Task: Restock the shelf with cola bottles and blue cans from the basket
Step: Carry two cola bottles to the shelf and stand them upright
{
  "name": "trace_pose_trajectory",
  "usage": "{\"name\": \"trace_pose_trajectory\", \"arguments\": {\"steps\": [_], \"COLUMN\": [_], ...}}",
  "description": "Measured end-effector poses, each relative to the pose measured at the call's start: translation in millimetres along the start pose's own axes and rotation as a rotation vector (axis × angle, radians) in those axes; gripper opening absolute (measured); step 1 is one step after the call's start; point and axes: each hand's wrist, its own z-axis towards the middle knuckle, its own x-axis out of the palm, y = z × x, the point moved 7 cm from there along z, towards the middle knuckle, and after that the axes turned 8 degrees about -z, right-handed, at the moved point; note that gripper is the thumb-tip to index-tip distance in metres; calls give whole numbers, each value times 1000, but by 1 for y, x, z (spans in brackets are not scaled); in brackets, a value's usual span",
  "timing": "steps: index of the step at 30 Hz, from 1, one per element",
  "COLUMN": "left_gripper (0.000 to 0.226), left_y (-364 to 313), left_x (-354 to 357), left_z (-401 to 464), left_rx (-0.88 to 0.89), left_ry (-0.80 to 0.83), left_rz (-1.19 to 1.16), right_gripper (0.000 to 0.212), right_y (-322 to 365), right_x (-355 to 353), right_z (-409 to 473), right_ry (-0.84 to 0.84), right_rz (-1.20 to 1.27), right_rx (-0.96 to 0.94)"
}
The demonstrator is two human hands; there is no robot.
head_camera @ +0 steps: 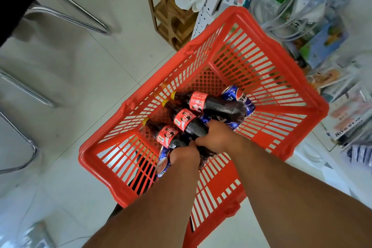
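Note:
A red plastic basket (261, 62) stands on the floor. In it lie three cola bottles with red labels and yellow caps, plus several blue cans. My right hand (219, 137) grips the base of the middle cola bottle (186, 121). My left hand (184, 157) grips the base of the nearest cola bottle (168, 137). The third cola bottle (209, 102) lies free at the far side. One blue can (239, 96) lies behind it, another blue can (163, 165) under my left wrist.
White tiled floor (90, 86) surrounds the basket. A wooden stool (167, 18) with white bags stands behind it. Shelves with packaged goods (326, 46) run along the right. Chrome chair legs (66, 16) are at the left.

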Motion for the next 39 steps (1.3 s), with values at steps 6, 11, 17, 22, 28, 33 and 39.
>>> {"name": "trace_pose_trajectory", "arguments": {"steps": [6,11,17,22,28,33,39], "left_gripper": [44,34,18,52,33,30,39], "left_y": [9,-7,-46,-76,-88,-73,-29], "left_x": [-33,-66,-99,-105,-97,-91,-80], "left_z": [-44,-121,-241,-331,-434,-500,-553], "left_rx": [60,161,419,653,883,1037,1101], "left_ry": [37,116,286,443,630,778,960], "left_rz": [-88,-6,193,409,704,897,973], "right_gripper": [37,15,33,36,36,32,28], "right_y": [-3,-1,-3,-2,-1,-4,-7], "right_x": [-5,-24,-50,-53,-38,-10,40], "right_z": [-41,-118,-238,-335,-441,-504,-567], "right_ry": [-18,-114,-348,-570,-812,-927,-1141], "right_rz": [204,341,670,892,1313,1490,1658], "right_rx": [-22,-35,-32,-75,-169,-176,-192]}}
